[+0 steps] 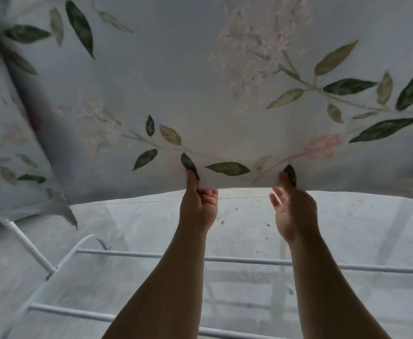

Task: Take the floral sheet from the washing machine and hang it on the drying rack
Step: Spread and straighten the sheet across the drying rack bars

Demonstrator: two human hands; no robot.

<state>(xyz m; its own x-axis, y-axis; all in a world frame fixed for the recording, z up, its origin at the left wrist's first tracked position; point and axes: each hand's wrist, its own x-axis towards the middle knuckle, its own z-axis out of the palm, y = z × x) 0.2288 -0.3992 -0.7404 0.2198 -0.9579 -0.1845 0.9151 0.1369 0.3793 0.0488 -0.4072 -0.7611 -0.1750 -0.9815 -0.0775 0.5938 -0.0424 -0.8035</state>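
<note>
Left thumb [192,178] lies flat on the near face of the hem and the left fingers [209,193] curl just below it, so I read the left hand [198,206] as pinching the edge. On the right, the thumb [286,180] is up on the hem the same way. The right fingers [277,198] show below the edge, loosely bent and a bit apart. I can't tell which of them press the far side, but the right hand [296,212] is holding the cloth. The hands are near each other on the same hem, palms toward me, both bare forearms reaching up from the bottom of the view. The floral sheet [200,81] is lifted and spread across the whole upper view, pale blue-grey with green leaves and pink blossom. Its hem sags between and beside my grips. Its left fold [17,167] drops onto the top of a slanted white tube [27,243]. The drying rack [249,260] is below my arms, white rails running across, apart from the held hem. Pale floor [151,216] beneath.
</note>
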